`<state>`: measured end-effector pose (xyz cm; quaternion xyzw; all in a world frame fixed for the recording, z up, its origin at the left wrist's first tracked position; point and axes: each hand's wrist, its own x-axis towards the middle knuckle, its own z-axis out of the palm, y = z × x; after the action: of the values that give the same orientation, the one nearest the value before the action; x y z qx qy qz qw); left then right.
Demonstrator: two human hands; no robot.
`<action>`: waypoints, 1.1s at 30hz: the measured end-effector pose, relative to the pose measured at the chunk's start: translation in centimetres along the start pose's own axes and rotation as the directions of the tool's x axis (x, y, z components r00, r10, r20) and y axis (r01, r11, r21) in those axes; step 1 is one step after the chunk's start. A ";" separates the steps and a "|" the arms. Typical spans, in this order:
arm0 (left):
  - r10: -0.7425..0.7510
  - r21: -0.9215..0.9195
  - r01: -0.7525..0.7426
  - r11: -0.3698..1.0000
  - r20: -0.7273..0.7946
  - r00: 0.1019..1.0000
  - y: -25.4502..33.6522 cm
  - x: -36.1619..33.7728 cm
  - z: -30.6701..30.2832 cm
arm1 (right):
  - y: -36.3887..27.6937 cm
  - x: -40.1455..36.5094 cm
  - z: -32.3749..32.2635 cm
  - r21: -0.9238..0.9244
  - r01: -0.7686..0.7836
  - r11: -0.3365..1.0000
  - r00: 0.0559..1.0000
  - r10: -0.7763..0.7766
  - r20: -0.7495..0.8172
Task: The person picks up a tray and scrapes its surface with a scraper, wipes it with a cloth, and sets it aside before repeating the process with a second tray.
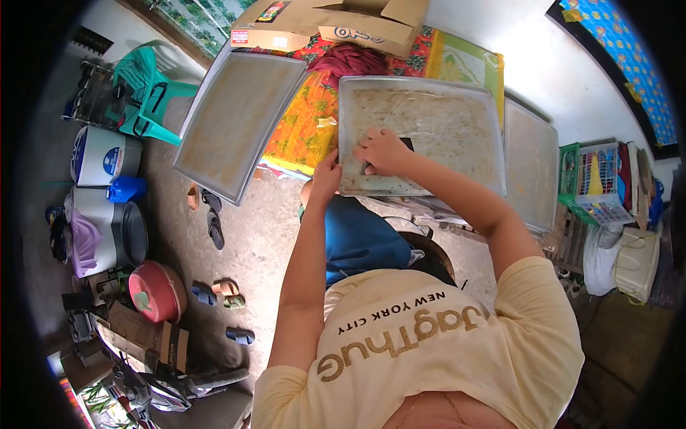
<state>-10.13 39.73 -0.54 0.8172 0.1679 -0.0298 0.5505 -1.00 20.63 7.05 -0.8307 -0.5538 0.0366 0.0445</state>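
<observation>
A shallow metal tray (457,118), its surface spotted with brown residue, lies in front of me on the cloth-covered table. My left hand (327,174) grips its left edge near the front corner. Over the tray's left half, my right hand (382,151) is closed, fingers bent down against the surface. A dark flat tool (407,144) shows beyond the knuckles, with another dark bit under the fingers; most of it is hidden by the hand. To the left, a second tray (239,121) with a tan, cleaner-looking surface rests at a slant on the table's edge.
A third tray (530,164) leans at the right. Cardboard boxes (336,28) and a dark red cloth (350,64) sit at the table's back. Left are a green plastic chair (151,89), a red tub (155,289) and slippers (241,335) on the floor. Baskets (599,171) stand at right.
</observation>
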 end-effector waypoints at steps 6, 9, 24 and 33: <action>-0.011 -0.003 0.011 1.000 0.000 1.000 -0.7 0.4 0.2 | -0.2 -0.1 -0.3 -0.064 0.002 0.998 0.999 -0.005 -0.046; -0.003 0.001 0.003 1.000 -0.009 1.000 -1.2 0.5 0.3 | 0.1 0.2 0.2 -0.041 0.037 0.998 0.999 -0.038 -0.022; 0.124 0.122 -0.118 0.985 -0.042 0.991 -1.2 3.2 -0.6 | 6.0 -6.7 -2.5 0.283 -0.568 0.773 0.802 0.597 -0.022; 0.011 0.097 -0.013 0.995 0.022 1.000 0.3 3.5 -1.0 | 16.4 -21.4 -2.5 0.141 -0.966 0.216 0.208 0.976 -0.070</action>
<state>-6.91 41.39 -0.64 0.8436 0.1555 -0.0435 0.5121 6.13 -5.47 7.94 -0.9924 0.0937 0.0152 0.0789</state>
